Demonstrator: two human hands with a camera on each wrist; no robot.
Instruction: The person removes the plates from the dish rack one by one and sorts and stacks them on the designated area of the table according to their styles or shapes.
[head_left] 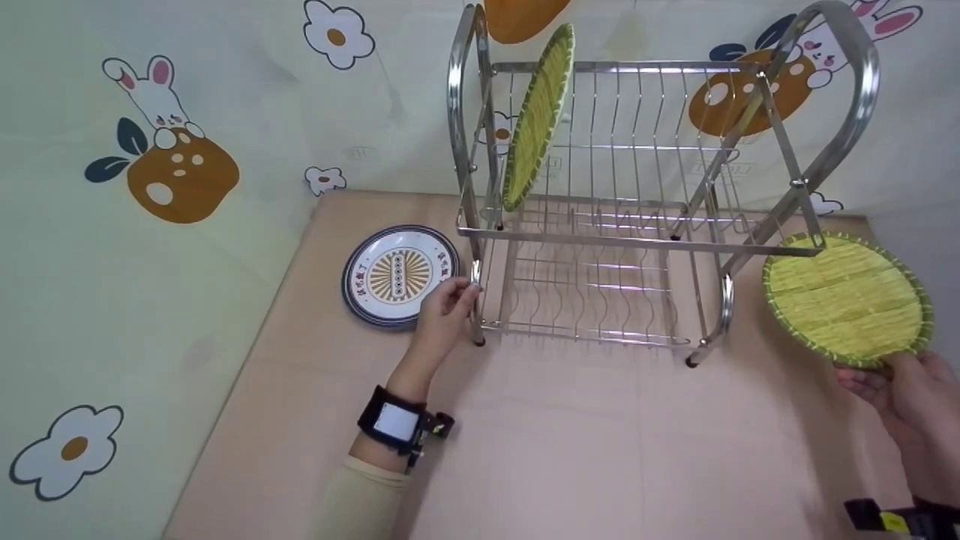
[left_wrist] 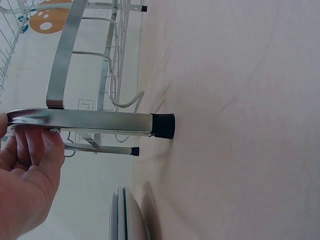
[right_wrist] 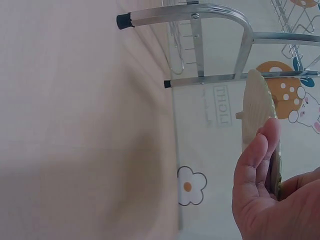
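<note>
My left hand [head_left: 439, 322] grips the front left leg of a two-tier metal dish rack [head_left: 637, 241]; in the left wrist view the fingers curl behind the leg [left_wrist: 100, 120]. Out to the right of the rack, my right hand [head_left: 911, 390] pinches a round yellow-green woven tray [head_left: 847, 296] by its near edge, its woven face up toward the head camera. Seen edge-on in the right wrist view, the tray shows a pale underside [right_wrist: 256, 102] with a small nub. A second woven tray [head_left: 538, 124] stands tilted on edge in the left part of the upper tier.
Blue-rimmed plates [head_left: 397, 277] lie stacked on the table [head_left: 555, 427], left of the rack and close by my left hand. The lower tier [head_left: 592, 300] has wavy wire slots. Behind the rack rises a wall [head_left: 405, 127] printed with rabbits, oranges and flowers.
</note>
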